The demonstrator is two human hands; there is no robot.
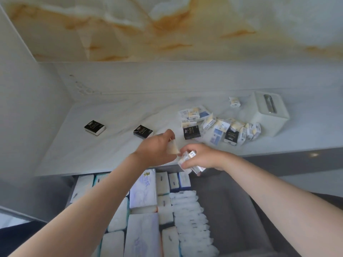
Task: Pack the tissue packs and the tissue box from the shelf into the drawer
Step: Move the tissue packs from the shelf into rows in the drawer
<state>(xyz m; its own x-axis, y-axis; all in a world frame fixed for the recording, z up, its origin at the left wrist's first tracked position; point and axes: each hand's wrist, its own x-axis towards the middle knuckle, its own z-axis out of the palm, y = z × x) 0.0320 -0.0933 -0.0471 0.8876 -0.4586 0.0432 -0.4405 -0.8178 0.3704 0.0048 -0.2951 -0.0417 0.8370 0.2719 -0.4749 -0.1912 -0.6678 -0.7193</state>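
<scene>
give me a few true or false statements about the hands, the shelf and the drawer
1. The right hand holds small tissue packs. True.
2. The tissue box lies in the drawer. False: it stands on the shelf, at the right.
3. The left hand is empty. False: it holds a pale pack.
4. The drawer is open. True.
5. Every black pack sits among the heaped packs. False: one black pack lies apart at the shelf's left.
</scene>
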